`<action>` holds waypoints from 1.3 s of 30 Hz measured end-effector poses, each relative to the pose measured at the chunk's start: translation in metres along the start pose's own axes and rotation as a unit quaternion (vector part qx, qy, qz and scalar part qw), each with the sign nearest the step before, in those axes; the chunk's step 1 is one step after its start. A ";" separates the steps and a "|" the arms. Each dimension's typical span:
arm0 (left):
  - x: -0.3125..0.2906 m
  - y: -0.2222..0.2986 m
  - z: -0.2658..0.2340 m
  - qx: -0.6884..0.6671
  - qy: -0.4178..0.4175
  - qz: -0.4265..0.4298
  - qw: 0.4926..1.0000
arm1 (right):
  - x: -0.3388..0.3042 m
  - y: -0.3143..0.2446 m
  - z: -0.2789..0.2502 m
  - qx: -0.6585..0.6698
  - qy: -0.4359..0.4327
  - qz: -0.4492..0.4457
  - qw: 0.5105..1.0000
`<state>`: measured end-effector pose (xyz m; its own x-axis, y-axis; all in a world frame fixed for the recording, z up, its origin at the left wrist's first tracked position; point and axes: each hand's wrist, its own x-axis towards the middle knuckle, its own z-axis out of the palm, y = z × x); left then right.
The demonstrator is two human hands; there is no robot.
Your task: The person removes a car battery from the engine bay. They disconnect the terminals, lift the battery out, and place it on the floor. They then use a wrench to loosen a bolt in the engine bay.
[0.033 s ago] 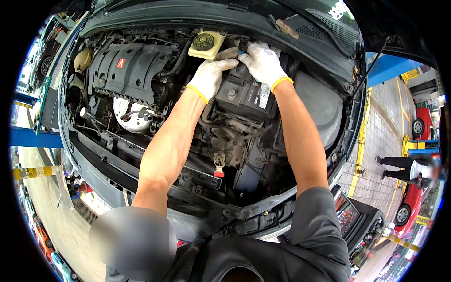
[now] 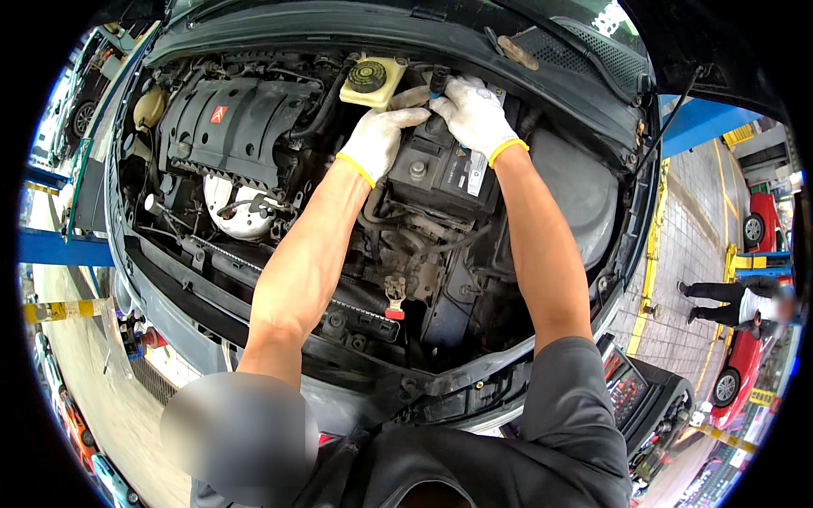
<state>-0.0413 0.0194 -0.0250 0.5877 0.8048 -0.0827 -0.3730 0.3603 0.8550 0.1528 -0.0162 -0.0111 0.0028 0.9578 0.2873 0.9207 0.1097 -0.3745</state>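
Both my hands wear white gloves with yellow cuffs and reach over the far end of a black car battery (image 2: 436,173). My right hand (image 2: 476,117) has its fingers bent around a dark upright cylindrical piece with a blue band (image 2: 438,83), probably a tool handle; its lower end is hidden. From the left, my left hand (image 2: 378,137) reaches toward the same spot, thumb and fingers stretched out and apart. The battery's near post (image 2: 417,169) shows bare. A pale yellow fluid reservoir (image 2: 385,83) with a black cap sits just beyond my left hand.
A black engine cover (image 2: 241,123) lies left of the battery, a dark plastic housing (image 2: 572,195) to its right. Nearer me is a cable end with a red piece (image 2: 395,311). A tool case (image 2: 627,385) stands outside the car at right. A person (image 2: 737,305) stands farther off.
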 end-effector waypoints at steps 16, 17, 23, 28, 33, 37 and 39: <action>0.000 0.002 0.002 -0.046 -0.008 -0.010 0.999 | 0.015 0.003 0.005 0.003 -0.002 0.027 1.000; -0.002 0.004 0.004 -0.058 -0.013 -0.016 0.998 | 0.013 0.005 0.011 0.020 0.027 0.011 0.999; 0.002 -0.002 -0.002 -0.068 -0.013 -0.012 0.998 | 0.014 0.002 0.008 0.005 0.010 0.034 0.999; 0.002 -0.004 -0.003 -0.058 -0.010 -0.004 0.998 | 0.008 -0.003 0.003 0.030 0.038 0.009 0.999; 0.005 -0.003 -0.005 -0.023 -0.036 0.050 0.998 | 0.006 -0.010 -0.003 0.004 0.022 0.043 0.999; -0.007 -0.005 -0.004 -0.030 0.023 0.048 0.998 | 0.007 -0.016 -0.008 -0.029 -0.018 0.073 0.997; -0.012 -0.002 -0.009 0.027 0.035 -0.006 0.999 | 0.009 -0.015 -0.008 -0.029 -0.022 0.059 0.998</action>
<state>-0.0545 0.0130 -0.0310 0.5393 0.8325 -0.1267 -0.3259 0.3451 0.8802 0.1417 -0.0110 0.0044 0.0960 0.9742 0.2041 0.9360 -0.0185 -0.3515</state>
